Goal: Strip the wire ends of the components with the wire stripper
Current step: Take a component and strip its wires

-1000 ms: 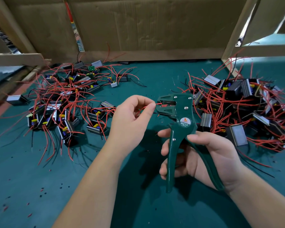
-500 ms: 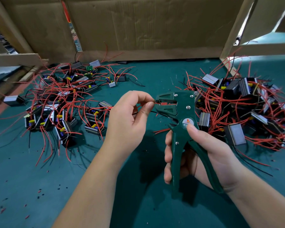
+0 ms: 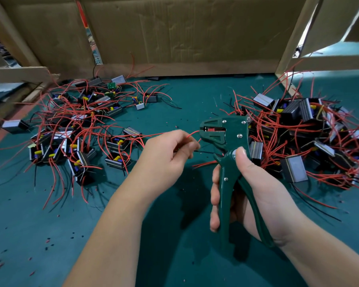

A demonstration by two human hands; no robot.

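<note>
My right hand (image 3: pixel 249 189) grips the handles of the green wire stripper (image 3: pixel 226 141), thumb on its head, jaws pointing left. My left hand (image 3: pixel 166 154) pinches a red wire (image 3: pixel 192 133) whose end reaches the stripper's jaws; a black wire also runs from under its fingers. The component on that wire is hidden in my palm. One pile of small black components with red wires (image 3: pixel 77 125) lies at the left, and another pile (image 3: pixel 303 133) lies at the right behind the stripper.
Everything sits on a teal green mat (image 3: pixel 50 235) dotted with bits of red and black insulation. A cardboard wall (image 3: pixel 174 32) closes the back, with wooden frame pieces (image 3: pixel 17 73) at the left and at the right (image 3: pixel 294 38).
My left hand has drawn back to the left, away from the jaws, so a length of red wire shows between fingers and stripper. The stripper's handles are squeezed closer together.
</note>
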